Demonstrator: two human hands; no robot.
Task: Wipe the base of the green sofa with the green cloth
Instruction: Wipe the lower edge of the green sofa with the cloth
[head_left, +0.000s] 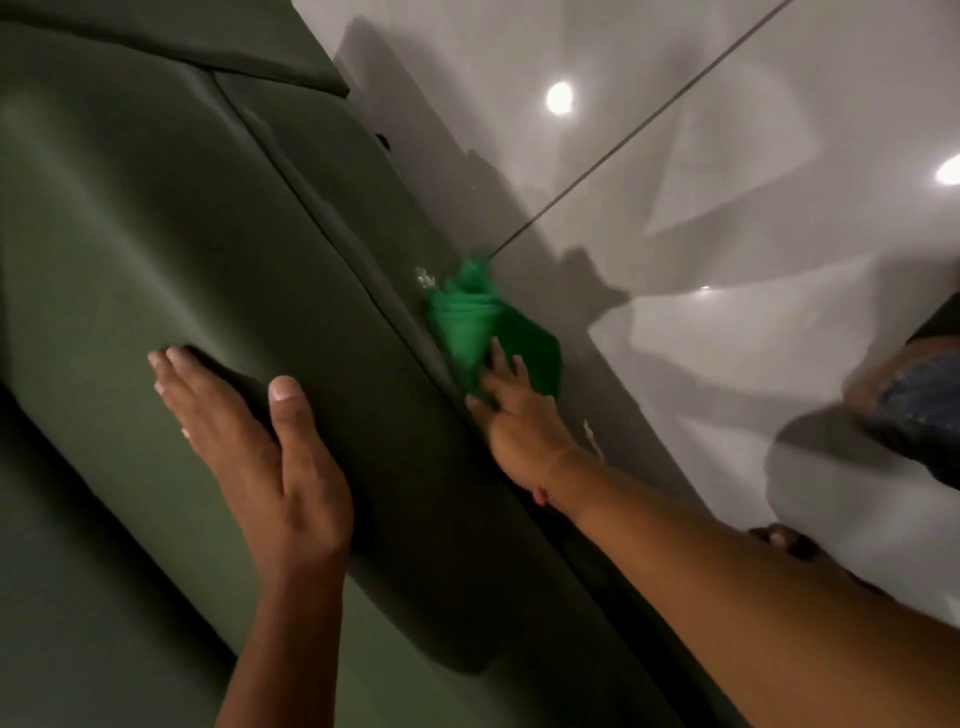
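While left hand (260, 447) lies flat on green sofa (156, 234) – right hand (511, 415) grip clamps green cloth (483, 322), pointing up-left along base

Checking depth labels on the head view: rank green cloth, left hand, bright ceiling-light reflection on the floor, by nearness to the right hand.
1. Green cloth: under the fingers of the right hand, against the sofa base.
2. Left hand: to its left, flat on the sofa cushion.
3. Light reflection: far up the glossy floor, beyond the cloth.
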